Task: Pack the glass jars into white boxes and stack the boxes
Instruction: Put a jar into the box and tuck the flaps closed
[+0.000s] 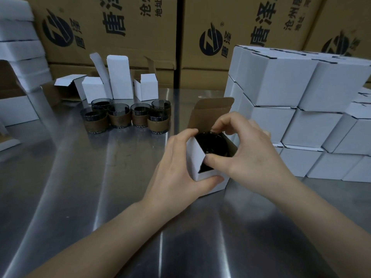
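A small white box [195,157] stands open on the steel table, its brown-lined lid flap [212,113] raised. A dark glass jar [213,145] sits inside it, its rim showing at the opening. My left hand [174,173] grips the box's left side and front corner. My right hand [247,149] curls over the opening, its fingertips and thumb pinching the jar's rim. Several more dark jars [126,115] with brown bands stand in a cluster at the back left of the table. Closed white boxes [301,109] are stacked in rows at the right.
Open empty white boxes [120,77] stand behind the jars. Big printed brown cartons [120,27] form a wall at the back. More white boxes [18,47] pile up at the far left. The shiny steel table [90,187] spreads toward me.
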{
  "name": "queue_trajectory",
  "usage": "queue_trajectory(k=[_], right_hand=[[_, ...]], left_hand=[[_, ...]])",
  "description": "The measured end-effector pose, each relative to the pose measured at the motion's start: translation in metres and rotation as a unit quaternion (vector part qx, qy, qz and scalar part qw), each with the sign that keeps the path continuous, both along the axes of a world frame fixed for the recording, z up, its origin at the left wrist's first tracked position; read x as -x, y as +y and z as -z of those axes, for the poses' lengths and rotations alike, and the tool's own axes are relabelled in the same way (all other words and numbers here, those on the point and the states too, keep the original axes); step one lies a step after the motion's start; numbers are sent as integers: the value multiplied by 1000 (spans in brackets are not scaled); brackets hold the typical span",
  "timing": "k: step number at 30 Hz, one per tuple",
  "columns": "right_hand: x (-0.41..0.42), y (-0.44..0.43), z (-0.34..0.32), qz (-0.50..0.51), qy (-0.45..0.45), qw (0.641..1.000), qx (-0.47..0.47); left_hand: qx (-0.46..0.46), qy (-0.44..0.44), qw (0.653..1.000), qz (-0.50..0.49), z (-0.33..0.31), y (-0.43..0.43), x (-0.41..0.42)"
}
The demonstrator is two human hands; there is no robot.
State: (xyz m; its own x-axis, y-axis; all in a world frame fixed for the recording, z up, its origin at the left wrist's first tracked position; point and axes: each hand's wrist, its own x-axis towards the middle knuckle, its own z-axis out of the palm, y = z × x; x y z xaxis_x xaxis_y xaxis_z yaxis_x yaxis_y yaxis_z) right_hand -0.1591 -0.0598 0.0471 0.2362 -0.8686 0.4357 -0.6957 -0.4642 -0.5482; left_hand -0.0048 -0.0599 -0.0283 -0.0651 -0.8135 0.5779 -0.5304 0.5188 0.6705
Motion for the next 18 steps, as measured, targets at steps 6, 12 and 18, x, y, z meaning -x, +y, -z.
queue_trajectory(k=[6, 12, 18], right_hand=[[1, -1, -2, -5, 95, 995, 3], [-1, -3, -4, 2, 121, 993, -5], [-3, -7, -8, 17, 154, 987, -34]], left_hand=[[0, 14, 1000, 17, -1, 7, 11], [-3, 8, 1000, 20, -2, 9, 12], [-7, -7, 1000, 22, -3, 9, 11]])
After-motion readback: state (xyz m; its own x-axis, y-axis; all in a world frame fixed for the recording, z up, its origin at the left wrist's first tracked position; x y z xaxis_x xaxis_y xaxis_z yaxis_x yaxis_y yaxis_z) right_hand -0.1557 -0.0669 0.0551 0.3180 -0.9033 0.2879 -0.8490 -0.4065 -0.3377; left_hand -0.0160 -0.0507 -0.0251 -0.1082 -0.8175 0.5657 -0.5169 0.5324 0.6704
